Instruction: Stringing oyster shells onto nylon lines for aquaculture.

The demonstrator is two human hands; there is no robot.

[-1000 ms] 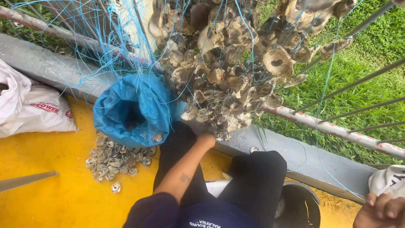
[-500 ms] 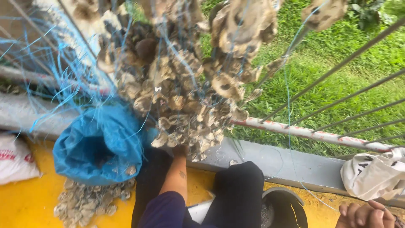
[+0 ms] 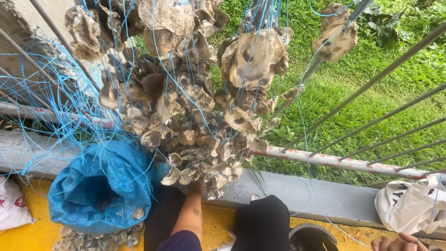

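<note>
Shells (image 3: 195, 116) fill way more of the view than half a second ago; the whole strung cluster looks bigger and closer, and the blue sack (image 3: 102, 186) sits further toward 8 o'clock than before. The shells are rough, chalky grey-brown, flat and ragged-edged, each threaded on thin blue twine (image 3: 69, 107) that tangles off toward 9 o'clock. The bunch hangs against slanted grey metal bars (image 3: 371, 83), with a rusty red-and-white rail (image 3: 334, 160) running behind it and grass at 2 o'clock.

The left hand (image 3: 197, 187) reaches up into the bottom of the cluster at 6 o'clock; its fingers are buried in the shells, so I can't tell if they're clamped or loose. The right hand (image 3: 397, 243) peeks in at 5 o'clock, fingers curled, grip unclear. Loose shells (image 3: 93, 241) lie on the yellow floor (image 3: 28, 237) under the sack. A white cloth bag (image 3: 409, 204) sits at 4 o'clock.
</note>
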